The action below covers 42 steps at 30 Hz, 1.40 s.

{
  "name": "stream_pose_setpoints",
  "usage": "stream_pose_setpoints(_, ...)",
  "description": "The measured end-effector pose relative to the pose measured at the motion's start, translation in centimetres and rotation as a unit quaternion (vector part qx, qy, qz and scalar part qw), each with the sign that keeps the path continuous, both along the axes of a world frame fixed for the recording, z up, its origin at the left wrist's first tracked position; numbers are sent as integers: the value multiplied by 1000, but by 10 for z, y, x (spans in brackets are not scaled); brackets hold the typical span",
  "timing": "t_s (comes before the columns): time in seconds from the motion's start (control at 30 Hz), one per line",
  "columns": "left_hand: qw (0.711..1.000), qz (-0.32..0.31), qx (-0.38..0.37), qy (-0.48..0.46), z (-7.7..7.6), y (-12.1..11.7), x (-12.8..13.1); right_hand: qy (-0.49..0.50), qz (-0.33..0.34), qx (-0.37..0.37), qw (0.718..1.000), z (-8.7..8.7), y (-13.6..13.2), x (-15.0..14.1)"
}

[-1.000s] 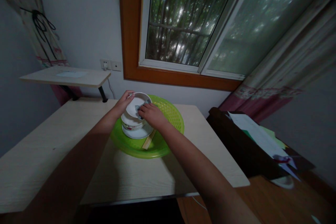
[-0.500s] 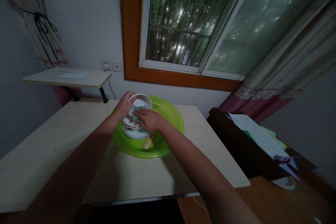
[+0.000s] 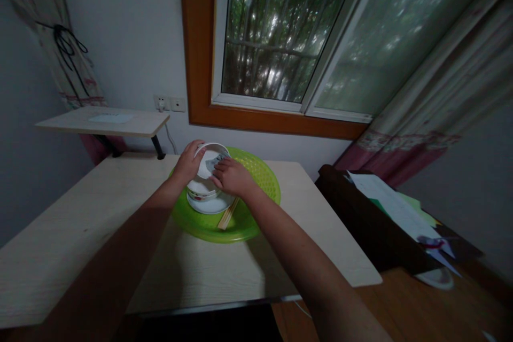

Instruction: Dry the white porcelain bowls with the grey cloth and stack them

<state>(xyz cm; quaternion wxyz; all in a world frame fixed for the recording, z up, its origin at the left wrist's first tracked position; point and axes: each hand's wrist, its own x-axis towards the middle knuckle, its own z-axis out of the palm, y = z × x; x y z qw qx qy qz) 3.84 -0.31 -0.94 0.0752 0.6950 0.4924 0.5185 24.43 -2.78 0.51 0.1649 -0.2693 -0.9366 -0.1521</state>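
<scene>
A white bowl is tilted toward me above other dishes, and my left hand grips its left rim. My right hand presses a grey-patterned cloth against the inside of that bowl, its fingers curled over the cloth. Beneath are stacked white bowls with a red pattern on the side, standing on a white plate. Wooden chopsticks lie beside the plate. All of these rest in a round green plastic basket with a perforated wall.
The basket stands on a pale wooden table. At the back left is a raised shelf with a paper on it. To the right, a dark brown piece of furniture holds papers. A window is behind.
My right hand has moved the cloth slightly right and up within the bowl, and its fingers have curled more. My left hand keeps its hold on the rim.
</scene>
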Motion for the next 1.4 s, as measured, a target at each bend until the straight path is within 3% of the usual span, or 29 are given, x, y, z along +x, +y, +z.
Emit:
stream_pose_setpoints(0.23, 999, 23, -23, -36, 0, -1, 1, 70, -53, 43, 995, -1, -2, -1)
stream_pose_setpoints(0.63, 996, 49, -54, -47, -4, 1, -2, -55, 6, -46, 997, 7, -13, -2)
stream_pose_setpoints(0.73, 994, 65, -70, -49, -3, 2, -2, -10, -11, -89, 996, 9, -12, 1)
stream_pose_setpoints(0.8, 993, 74, -76, -54, -3, 3, -3, 73, -37, -112, 990, 9, -10, 6)
stream_pose_setpoints(0.9, 992, 80, -75, -62, -2, 3, -3, 244, -115, -105, 957, 9, -2, 16)
stream_pose_setpoints(1.03, 994, 62, -66, -54, 0, 1, -3, 441, -224, -84, 865, 8, 10, 31)
stream_pose_setpoints(1.17, 999, 31, -39, -23, 2, -1, -2, 520, -298, -91, 796, 7, 21, 41)
stream_pose_setpoints(1.23, 999, 19, -28, -13, 2, -1, -2, 520, -315, -108, 787, 4, 26, 42)
stream_pose_setpoints(1.3, 1000, 7, -24, -11, 2, -1, -1, 500, -304, -147, 797, 0, 29, 38)
stream_pose_setpoints(1.4, 1000, -10, -20, -4, 2, -1, -1, 455, -213, -232, 833, -9, 30, 29)
